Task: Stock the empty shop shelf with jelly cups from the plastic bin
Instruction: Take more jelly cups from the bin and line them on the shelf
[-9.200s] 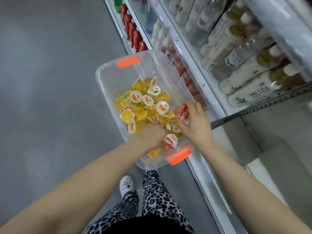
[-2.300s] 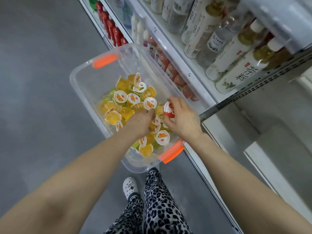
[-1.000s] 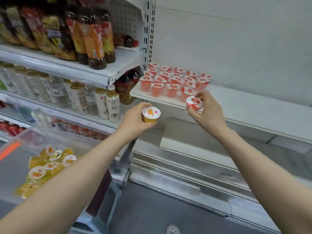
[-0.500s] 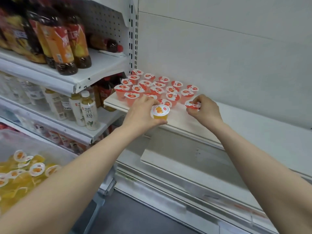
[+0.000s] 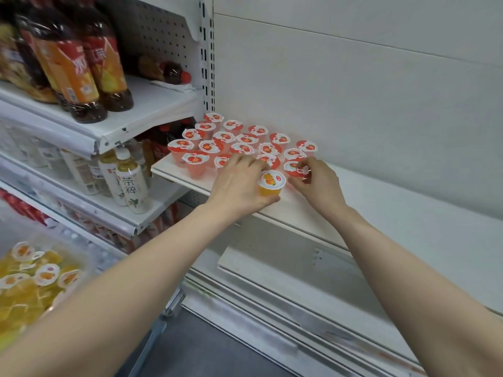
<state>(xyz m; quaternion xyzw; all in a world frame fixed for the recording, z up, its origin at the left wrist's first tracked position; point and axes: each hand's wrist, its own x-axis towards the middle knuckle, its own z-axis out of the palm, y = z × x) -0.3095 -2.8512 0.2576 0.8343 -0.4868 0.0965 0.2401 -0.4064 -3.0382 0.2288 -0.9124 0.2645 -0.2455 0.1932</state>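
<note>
The white shelf (image 5: 394, 213) runs from the slotted upright on the left out to the right. Its left end is filled and the rest of it, to the right of both hands, lies bare. Down at the lower left the plastic bin (image 5: 95, 254) holds a heap of orange and yellow jelly cups, well apart from the shelf and on the left arm's side.

A block of red jelly cups (image 5: 239, 140) stands in tidy rows at the shelf's left end, lids up and close together.

The left hand (image 5: 239, 183) is at the front of that block with its fingers and thumb curled round an orange jelly cup (image 5: 270, 183). The cup is upright, lid up, at the shelf's front lip. Whether its base rests on the shelf cannot be told, since the thumb hides it.

The right hand (image 5: 318, 183) is just beside it and pinches a red jelly cup (image 5: 295, 168) by the lid's rim, at the right edge of the block. Its base is hidden too.

The orange cup sits between the two hands, in front of the red rows. Free ground lies to the right, past the right hand, so the right hand looks the nearer one to it. The orange cup probably has to go right, or wait until that hand clears.
</note>
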